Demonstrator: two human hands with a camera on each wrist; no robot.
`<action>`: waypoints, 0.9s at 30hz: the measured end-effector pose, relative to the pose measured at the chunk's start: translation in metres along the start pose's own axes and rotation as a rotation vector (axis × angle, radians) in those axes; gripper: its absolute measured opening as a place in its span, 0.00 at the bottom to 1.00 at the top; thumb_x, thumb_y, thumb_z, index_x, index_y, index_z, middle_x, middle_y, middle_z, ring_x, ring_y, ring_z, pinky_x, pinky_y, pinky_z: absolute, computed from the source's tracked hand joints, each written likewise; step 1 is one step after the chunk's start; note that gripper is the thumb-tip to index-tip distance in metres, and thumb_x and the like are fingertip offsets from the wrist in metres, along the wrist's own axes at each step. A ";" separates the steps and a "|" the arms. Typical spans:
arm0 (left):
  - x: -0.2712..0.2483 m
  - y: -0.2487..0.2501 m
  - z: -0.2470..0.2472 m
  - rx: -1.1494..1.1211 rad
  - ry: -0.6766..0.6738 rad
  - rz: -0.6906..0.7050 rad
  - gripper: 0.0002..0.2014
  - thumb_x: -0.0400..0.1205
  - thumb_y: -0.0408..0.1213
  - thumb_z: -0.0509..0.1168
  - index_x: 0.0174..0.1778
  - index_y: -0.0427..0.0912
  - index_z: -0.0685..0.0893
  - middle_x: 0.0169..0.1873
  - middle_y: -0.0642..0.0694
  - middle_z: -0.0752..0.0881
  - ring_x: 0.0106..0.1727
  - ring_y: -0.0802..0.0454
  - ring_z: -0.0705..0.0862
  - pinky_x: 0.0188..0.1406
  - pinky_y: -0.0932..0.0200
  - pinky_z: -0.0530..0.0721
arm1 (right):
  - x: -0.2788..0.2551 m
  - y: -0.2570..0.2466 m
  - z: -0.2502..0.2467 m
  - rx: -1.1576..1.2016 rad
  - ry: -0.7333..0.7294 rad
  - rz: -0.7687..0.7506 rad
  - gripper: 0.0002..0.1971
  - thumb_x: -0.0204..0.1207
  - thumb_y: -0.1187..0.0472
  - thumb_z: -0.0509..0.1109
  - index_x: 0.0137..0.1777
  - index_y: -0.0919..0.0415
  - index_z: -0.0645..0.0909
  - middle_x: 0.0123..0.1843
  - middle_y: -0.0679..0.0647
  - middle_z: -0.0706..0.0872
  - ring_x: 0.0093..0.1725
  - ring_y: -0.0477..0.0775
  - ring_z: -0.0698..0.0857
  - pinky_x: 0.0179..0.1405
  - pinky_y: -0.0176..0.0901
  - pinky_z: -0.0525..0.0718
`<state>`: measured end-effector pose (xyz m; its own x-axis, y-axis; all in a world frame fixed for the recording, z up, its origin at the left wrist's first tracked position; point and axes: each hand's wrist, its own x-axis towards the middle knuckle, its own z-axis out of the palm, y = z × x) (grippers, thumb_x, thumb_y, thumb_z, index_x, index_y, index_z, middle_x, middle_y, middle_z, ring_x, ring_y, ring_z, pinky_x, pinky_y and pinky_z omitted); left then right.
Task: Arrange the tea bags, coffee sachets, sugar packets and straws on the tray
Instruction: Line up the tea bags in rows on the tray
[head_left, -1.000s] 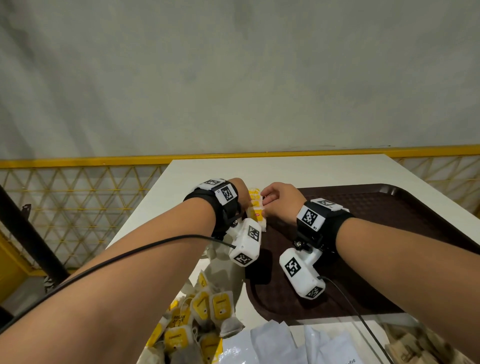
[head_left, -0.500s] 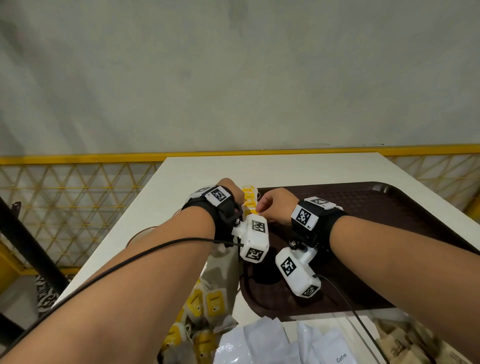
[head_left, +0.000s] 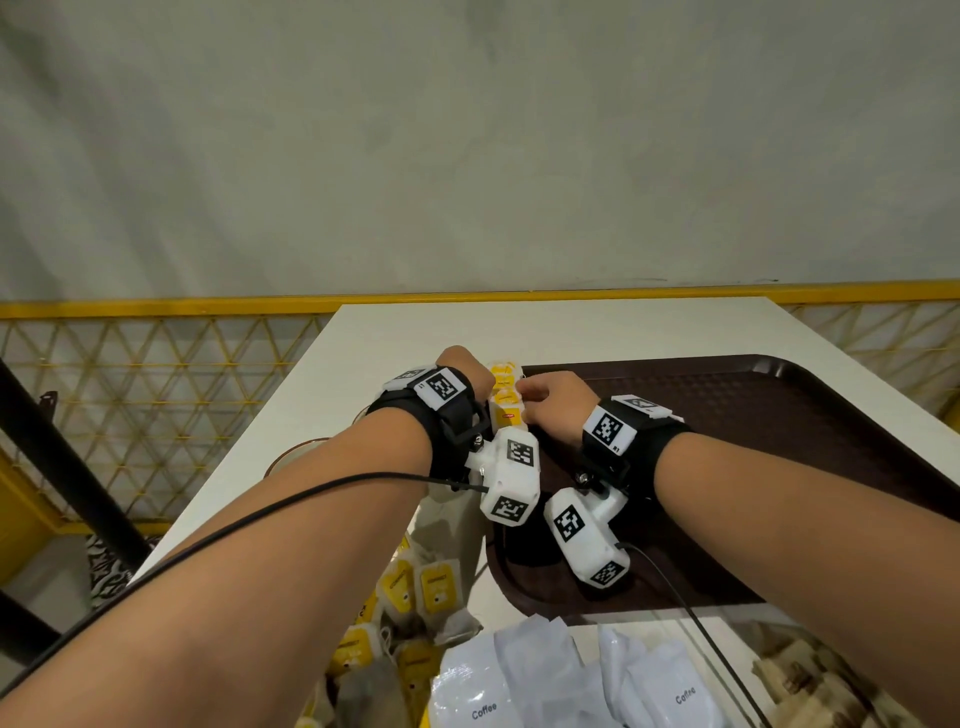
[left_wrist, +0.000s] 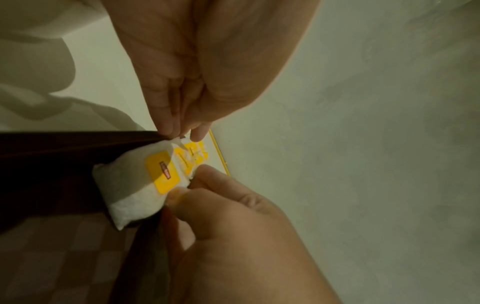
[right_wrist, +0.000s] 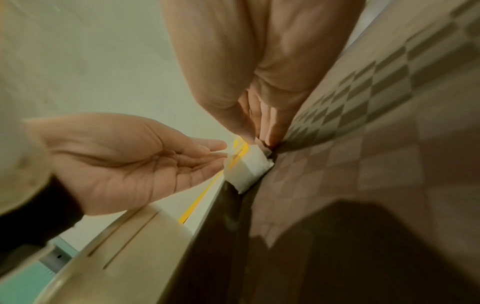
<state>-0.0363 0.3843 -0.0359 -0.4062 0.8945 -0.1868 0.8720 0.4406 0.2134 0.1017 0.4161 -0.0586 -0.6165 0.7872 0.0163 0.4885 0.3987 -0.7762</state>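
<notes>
A row of white tea bags with yellow tags stands along the far left edge of the brown tray. My left hand is on the row's left side, its fingers straight and touching the bags. In the left wrist view the tea bags lean on the tray rim, with my left hand at their far end. My right hand pinches a tea bag from the tray side. The right wrist view shows my right hand on the tea bags and my left hand flat against them.
Loose tea bags lie heaped on the white table near me, left of the tray. White coffee sachets and brown packets lie along the near edge. A yellow mesh railing stands beyond the table's left side.
Both hands have stayed at the tea bag row in the tray's far left corner, shifting only slightly. The head view has tipped a little, showing more of the sachets near me.
</notes>
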 end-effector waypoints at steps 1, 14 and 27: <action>-0.005 0.001 -0.002 0.055 0.015 -0.003 0.14 0.85 0.35 0.58 0.62 0.34 0.82 0.33 0.47 0.76 0.44 0.46 0.78 0.46 0.61 0.78 | 0.002 0.001 0.002 0.007 -0.002 -0.002 0.16 0.77 0.69 0.68 0.65 0.64 0.83 0.63 0.59 0.86 0.63 0.56 0.83 0.65 0.45 0.79; 0.000 0.002 -0.010 0.046 0.053 -0.024 0.13 0.87 0.33 0.53 0.59 0.36 0.82 0.55 0.42 0.80 0.55 0.46 0.79 0.52 0.63 0.73 | 0.013 0.006 0.009 0.030 -0.042 -0.011 0.23 0.77 0.66 0.66 0.73 0.59 0.77 0.68 0.57 0.83 0.66 0.56 0.82 0.67 0.47 0.79; -0.014 0.005 -0.010 -0.370 0.072 -0.139 0.15 0.85 0.31 0.56 0.66 0.32 0.79 0.61 0.38 0.84 0.60 0.43 0.83 0.61 0.57 0.79 | 0.012 0.006 0.001 0.084 -0.121 -0.007 0.28 0.72 0.70 0.66 0.73 0.60 0.75 0.69 0.58 0.82 0.68 0.57 0.81 0.70 0.53 0.77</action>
<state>-0.0291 0.3745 -0.0225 -0.5432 0.8215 -0.1736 0.6554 0.5441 0.5238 0.0963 0.4276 -0.0641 -0.6922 0.7200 -0.0507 0.4337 0.3588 -0.8265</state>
